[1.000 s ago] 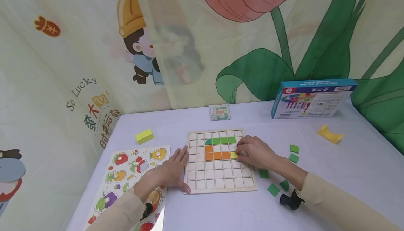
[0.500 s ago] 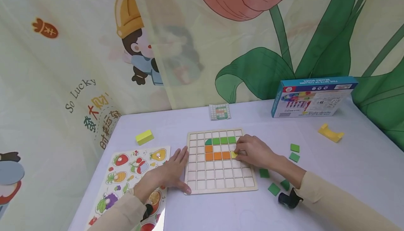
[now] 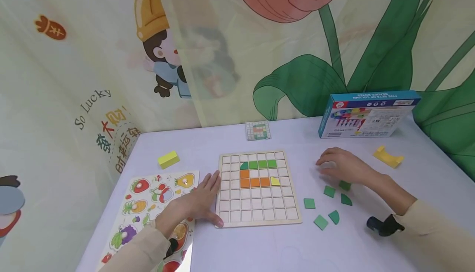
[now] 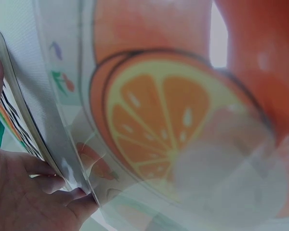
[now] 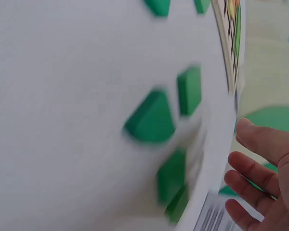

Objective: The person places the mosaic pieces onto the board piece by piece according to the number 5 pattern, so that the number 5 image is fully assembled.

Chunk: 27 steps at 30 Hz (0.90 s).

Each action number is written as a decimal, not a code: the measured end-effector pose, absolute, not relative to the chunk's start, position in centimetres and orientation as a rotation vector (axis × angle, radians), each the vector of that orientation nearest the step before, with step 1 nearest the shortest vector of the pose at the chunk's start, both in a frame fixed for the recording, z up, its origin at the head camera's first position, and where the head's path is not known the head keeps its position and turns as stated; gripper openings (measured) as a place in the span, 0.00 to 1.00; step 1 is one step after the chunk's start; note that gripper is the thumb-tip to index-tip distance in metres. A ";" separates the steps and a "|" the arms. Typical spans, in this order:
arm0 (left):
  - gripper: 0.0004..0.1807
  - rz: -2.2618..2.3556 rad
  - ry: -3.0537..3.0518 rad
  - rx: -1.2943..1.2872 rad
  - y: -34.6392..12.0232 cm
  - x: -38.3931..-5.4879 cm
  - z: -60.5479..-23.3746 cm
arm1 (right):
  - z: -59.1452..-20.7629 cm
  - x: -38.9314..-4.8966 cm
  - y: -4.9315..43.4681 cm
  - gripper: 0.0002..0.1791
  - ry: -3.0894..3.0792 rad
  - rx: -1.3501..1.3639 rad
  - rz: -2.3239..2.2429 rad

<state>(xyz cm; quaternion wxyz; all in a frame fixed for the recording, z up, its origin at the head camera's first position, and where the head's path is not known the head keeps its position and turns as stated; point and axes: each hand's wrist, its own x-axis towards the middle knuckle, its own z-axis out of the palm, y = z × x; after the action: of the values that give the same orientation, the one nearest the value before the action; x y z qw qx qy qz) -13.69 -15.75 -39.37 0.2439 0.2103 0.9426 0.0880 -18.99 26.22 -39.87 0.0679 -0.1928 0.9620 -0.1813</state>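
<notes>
A wooden grid board (image 3: 256, 204) lies mid-table, with a row of green tiles (image 3: 262, 164), several orange tiles (image 3: 255, 182) and one yellow tile (image 3: 275, 181) in its squares. My left hand (image 3: 198, 202) rests along the board's left edge, fingers spread, thumb near the lower corner. To the right, my right hand (image 3: 343, 164) hovers over loose green pieces with relaxed, slightly bent fingers and holds nothing. Among those pieces are square tiles (image 3: 329, 191) and quarter-round tiles (image 3: 334, 216). The right wrist view shows a quarter-round piece (image 5: 151, 118) and the hand's fingers apart from it.
A fruit picture sheet (image 3: 128, 206) lies under my left forearm, with a yellow block (image 3: 168, 159) behind it. Behind the board lies a pattern card (image 3: 257, 131). A blue box (image 3: 369, 115) and a curved yellow piece (image 3: 388, 157) stand at the back right.
My right hand has let go of the yellow tile, which stays in the grid, and has moved right over the loose green pieces. The left hand has stayed at the board's edge.
</notes>
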 end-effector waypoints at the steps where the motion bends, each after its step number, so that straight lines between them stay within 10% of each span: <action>1: 0.69 0.242 2.574 0.574 -15.8 -13.7 -39.4 | -40.0 -19.1 27.2 0.12 2.895 -0.564 -0.530; 27: 0.69 0.222 2.588 0.572 -15.9 -14.2 -40.0 | -42.0 -18.4 30.8 0.17 3.009 -0.373 -0.477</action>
<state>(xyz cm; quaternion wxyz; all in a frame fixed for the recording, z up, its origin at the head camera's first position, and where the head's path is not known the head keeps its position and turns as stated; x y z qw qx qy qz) -14.24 -15.86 -40.01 0.2386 0.2089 0.9449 0.0810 -18.39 30.80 -42.00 0.0363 -0.1216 0.9797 -0.1555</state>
